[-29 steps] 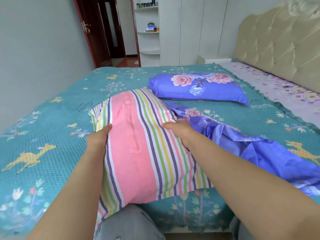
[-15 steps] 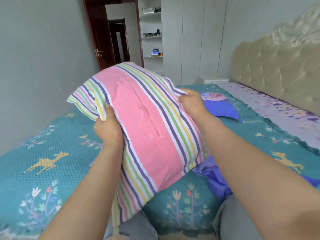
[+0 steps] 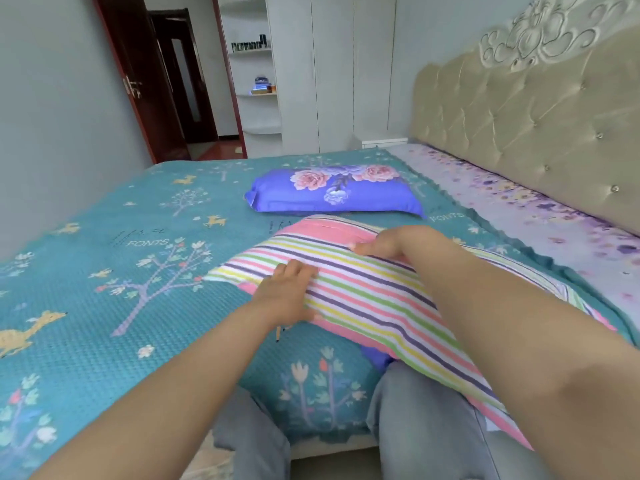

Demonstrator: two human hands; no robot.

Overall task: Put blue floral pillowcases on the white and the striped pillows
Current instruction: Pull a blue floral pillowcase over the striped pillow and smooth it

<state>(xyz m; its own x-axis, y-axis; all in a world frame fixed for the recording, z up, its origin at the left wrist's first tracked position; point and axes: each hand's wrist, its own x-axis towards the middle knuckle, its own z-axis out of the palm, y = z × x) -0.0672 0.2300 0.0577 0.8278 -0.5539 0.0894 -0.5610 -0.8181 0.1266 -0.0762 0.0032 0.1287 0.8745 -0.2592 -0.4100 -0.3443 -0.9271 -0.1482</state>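
The soft, plump pink-striped cloth pillow (image 3: 381,292), lifted before, is laid flat on the teal waffle-textured bedspread (image 3: 104,271); it is pressed by the left hand (image 3: 287,292) and right hand (image 3: 391,242), fingers relaxed.

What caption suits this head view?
Both hands, left and right, rest on the pink-banded striped pillow lying on the teal patterned bedspread.

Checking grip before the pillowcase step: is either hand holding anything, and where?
Nothing is gripped: left hand and right hand rest flat on the striped pillow.
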